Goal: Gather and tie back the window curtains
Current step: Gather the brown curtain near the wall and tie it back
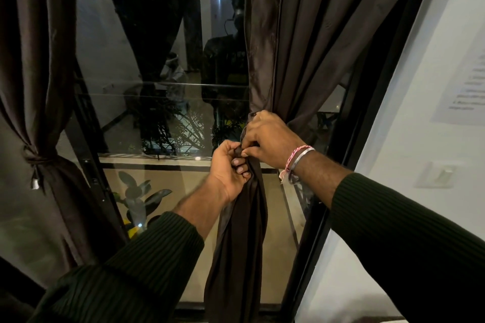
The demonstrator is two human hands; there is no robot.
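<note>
The dark window (162,65) spans the view, reflecting the room. At its right edge hangs the right curtain (309,47), dark brown and slightly glossy, gathered to a narrow waist between both hands. The right hand (265,136) wraps that waist, fingers curled round the folds. Just below, the left hand (231,168) pinches a fabric strip. The left curtain (39,73) is already knotted.

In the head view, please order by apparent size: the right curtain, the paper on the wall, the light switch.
1. right curtain, largest by far.
2. paper on the wall, partly cut off by the frame edge.
3. light switch, smallest.
</note>
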